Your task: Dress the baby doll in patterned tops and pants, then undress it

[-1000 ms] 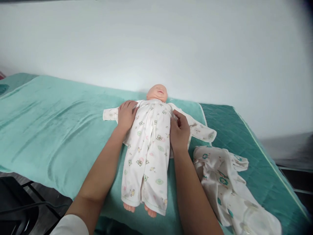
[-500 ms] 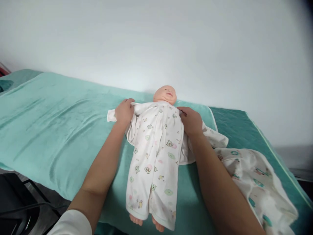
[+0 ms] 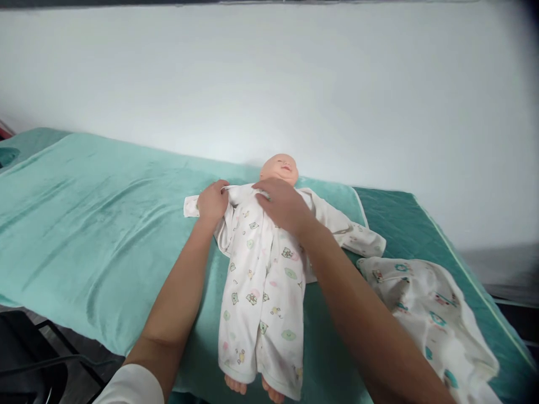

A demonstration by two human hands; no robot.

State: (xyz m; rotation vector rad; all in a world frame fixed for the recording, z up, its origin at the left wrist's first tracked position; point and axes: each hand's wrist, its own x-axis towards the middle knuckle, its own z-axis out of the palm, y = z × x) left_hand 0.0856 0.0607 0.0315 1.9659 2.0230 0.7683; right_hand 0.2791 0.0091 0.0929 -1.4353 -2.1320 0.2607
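Note:
A baby doll (image 3: pixel 278 168) lies on its back, head toward the wall, its bare toes showing at the near end. White printed baby clothes (image 3: pixel 263 303) cover it from neck to ankles, with a sleeve (image 3: pixel 362 238) spread out on the right. At the shoulder on the left side, my left hand (image 3: pixel 214 201) is closed on the edge of the clothes, and a cuff pokes out past it. My right hand (image 3: pixel 281 205) lies over the upper chest just below the doll's chin, thumb and fingers apart at the neckline. It hides part of the collar.
A light green blanket (image 3: pixel 105 224) covers the table beneath the doll, and a darker green cover (image 3: pixel 391 216) shows on the right. Another printed white cloth (image 3: pixel 433 320) lies crumpled at the right. The wall (image 3: pixel 269 84) stands behind; a black object (image 3: pixel 25 353) is at lower left.
My right hand has moved left from the shoulder on the right side onto the upper chest, uncovering the sleeve there. My left hand stays at its shoulder. The view has tilted up slightly.

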